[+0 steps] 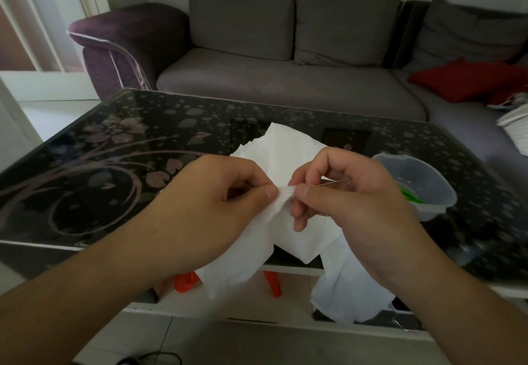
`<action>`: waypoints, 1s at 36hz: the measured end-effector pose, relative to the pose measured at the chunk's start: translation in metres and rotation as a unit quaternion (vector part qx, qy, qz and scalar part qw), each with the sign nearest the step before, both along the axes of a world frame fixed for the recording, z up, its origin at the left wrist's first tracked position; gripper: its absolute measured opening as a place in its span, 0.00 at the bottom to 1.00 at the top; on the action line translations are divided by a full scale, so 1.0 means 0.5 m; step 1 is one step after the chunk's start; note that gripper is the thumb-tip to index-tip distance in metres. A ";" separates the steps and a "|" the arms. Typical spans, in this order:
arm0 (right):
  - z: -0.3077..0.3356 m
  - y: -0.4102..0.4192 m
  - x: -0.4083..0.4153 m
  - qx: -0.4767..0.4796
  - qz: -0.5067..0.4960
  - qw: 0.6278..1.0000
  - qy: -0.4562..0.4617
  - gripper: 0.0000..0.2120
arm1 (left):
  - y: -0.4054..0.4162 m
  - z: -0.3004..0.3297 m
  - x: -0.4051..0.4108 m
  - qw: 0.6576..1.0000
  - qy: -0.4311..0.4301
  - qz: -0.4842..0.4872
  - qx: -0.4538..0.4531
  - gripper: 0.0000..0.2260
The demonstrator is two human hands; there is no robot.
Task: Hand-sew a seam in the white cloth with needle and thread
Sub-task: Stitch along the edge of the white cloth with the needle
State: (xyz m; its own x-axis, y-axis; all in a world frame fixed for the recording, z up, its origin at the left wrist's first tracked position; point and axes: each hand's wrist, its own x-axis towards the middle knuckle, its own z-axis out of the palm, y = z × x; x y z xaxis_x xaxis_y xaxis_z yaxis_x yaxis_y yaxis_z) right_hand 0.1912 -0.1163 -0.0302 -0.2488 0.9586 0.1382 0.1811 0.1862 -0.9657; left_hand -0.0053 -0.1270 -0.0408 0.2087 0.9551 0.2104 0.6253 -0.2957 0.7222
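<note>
A white cloth (288, 150) hangs between my hands above the near edge of the table, its lower folds drooping past the edge. My left hand (225, 201) pinches a small fold of the cloth between thumb and forefinger. My right hand (351, 193) pinches a thin silver needle (334, 183) right beside that fold, with the needle's tip at the cloth edge and its shaft running back to the right under my fingers. The thread is too thin to make out.
A glossy black glass table (114, 164) with a flower pattern lies under my hands. On its right side stands a clear plastic bowl (428, 181) holding something green. Orange stool legs (273, 281) show under the table. A grey sofa (285, 84) with a red cushion (468, 79) stands behind.
</note>
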 end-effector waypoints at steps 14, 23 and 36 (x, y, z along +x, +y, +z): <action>-0.004 0.003 0.002 -0.009 0.015 0.999 0.037 0.05 | 0.000 0.000 0.001 1.000 0.000 -0.011 0.000 0.07; -0.007 0.004 0.004 0.007 0.013 1.000 0.018 0.06 | -0.002 0.001 0.001 1.000 -0.007 -0.013 0.005 0.07; -0.005 -0.004 -0.007 0.027 -0.031 0.998 -0.046 0.06 | -0.005 0.003 0.000 1.000 -0.015 -0.021 0.015 0.06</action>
State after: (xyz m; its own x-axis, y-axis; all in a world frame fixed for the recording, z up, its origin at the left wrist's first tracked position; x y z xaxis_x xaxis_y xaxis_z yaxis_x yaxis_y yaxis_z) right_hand 0.1878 -0.1185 -0.0327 -0.2024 0.9646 0.1693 0.2810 0.2228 -0.9335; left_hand -0.0055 -0.1293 -0.0395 0.2423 0.9386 0.2456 0.5899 -0.3435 0.7308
